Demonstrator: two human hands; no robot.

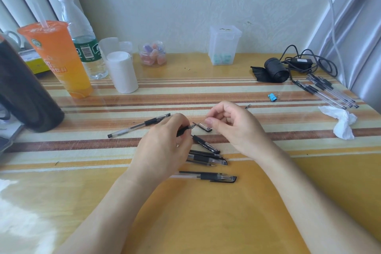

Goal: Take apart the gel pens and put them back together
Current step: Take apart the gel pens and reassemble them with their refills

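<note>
Left hand (165, 142) curls round a black-gripped gel pen (184, 130), whose tip pokes out toward the right. Just left of it, a whole capped pen (140, 125) lies on the desk (206, 222). Right hand (228, 126) appears to pinch a clear cap (205, 127) just off that tip, so the step looks like capping or uncapping; which of the two cannot be told. The next move likely calls for lining cap and tip on one axis. Loose pens (208, 160) lie under the hands, close enough to be nudged. The near yellow stretch offers open room. Farther right, a binder clip (272, 97), pen bundle (329, 93) and tissue (340, 121) sit near the desk's edge.
</note>
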